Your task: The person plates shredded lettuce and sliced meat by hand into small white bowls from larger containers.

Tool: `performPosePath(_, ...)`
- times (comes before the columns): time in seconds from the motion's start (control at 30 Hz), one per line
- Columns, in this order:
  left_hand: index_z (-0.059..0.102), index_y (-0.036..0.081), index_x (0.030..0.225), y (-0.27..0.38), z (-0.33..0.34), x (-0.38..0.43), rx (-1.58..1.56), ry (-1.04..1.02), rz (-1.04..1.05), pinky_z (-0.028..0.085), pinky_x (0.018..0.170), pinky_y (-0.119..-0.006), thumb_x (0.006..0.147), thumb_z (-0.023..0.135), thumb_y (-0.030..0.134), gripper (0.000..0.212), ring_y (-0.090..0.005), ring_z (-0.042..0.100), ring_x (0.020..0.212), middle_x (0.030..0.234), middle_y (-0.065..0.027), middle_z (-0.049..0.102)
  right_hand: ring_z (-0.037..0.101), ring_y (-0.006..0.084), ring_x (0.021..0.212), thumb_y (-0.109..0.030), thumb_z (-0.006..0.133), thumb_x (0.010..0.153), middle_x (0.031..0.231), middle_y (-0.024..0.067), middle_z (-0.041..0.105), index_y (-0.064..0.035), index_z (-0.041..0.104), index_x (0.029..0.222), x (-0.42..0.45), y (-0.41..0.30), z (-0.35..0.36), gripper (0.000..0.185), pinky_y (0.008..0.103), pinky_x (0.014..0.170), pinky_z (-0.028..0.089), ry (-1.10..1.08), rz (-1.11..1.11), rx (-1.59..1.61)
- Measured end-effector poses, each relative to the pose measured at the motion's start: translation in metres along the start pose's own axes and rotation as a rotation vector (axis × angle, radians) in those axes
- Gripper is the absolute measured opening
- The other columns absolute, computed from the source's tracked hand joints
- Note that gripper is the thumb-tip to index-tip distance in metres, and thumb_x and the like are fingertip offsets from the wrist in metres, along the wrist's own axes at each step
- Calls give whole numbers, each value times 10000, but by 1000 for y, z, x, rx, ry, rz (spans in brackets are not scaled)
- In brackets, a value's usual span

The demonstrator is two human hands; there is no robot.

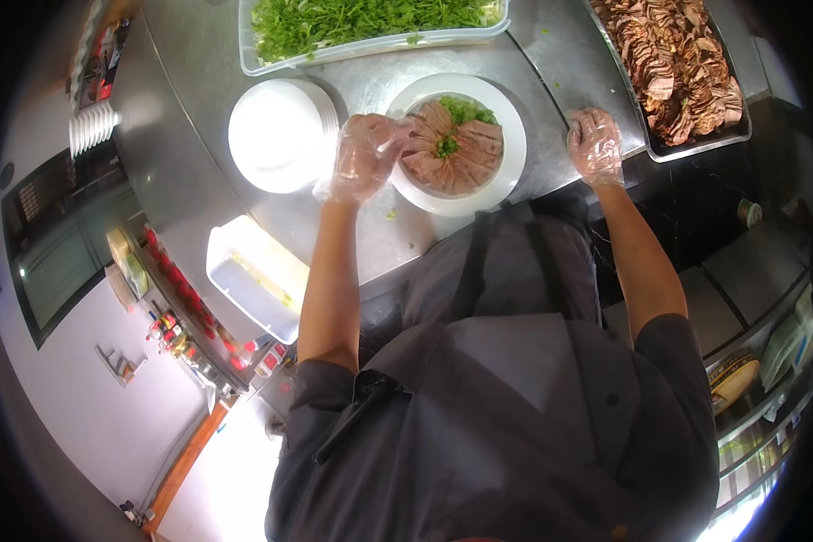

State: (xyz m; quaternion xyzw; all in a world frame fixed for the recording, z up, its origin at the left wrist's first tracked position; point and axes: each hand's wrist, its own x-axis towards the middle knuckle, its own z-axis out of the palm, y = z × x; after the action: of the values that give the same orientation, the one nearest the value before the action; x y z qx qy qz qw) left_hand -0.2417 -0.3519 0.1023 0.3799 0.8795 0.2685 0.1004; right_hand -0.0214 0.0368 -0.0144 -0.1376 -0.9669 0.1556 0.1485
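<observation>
A wide-rimmed white plate (513,149) stands on the steel counter, holding meat slices (477,159) laid out in a fan. Chopped green herbs (464,110) lie at the plate's far side, with a small heap at the centre of the meat. My left hand (369,150), in a clear plastic glove, is over the plate's left rim, its fingertips at the edge of the meat; whether they pinch anything is hidden. My right hand (594,142), gloved too, rests at the counter's front edge right of the plate, fingers curled; what is under them cannot be seen.
A stack of white plates (278,135) stands just left of my left hand. Beyond is a plastic tub (379,49) of cut herbs. A metal tray (701,150) of sliced meat lies at the far right. A white plastic container (251,295) with green scraps sits near my left forearm.
</observation>
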Motion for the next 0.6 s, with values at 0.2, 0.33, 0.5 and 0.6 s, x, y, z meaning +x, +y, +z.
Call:
performPosePath(0.2,843,136,1093,40,31,-51,-328,125,-308,610,893,-428,915,882,231,205,-305,705,1061,1112,-76,780,675,361,1142,-125,731,897,1148,107,706,-157,719,1171,2,-1,2,276,526,997,549,25,-35,10)
performPosePath(0.33,846,133,1074,46,37,-51,-32,156,-202,594,941,-435,897,890,215,199,-307,699,1086,1126,-60,787,678,362,1129,-118,730,894,1137,112,709,-156,720,1167,2,-1,0,276,528,996,550,13,-40,-2)
performPosePath(0.5,843,147,1083,56,34,-54,-18,129,-280,574,981,-455,907,875,199,186,-310,691,1099,1120,-54,791,678,361,1122,-129,728,904,1127,113,709,-158,727,1161,1,3,3,259,529,999,549,10,-34,35)
performPosePath(0.6,851,145,1102,69,32,-71,49,182,-170,586,947,-445,909,881,165,197,-284,716,1055,1107,-47,797,676,356,1126,-125,726,906,1119,112,708,-159,733,1161,2,-1,-2,257,528,998,549,7,-9,0)
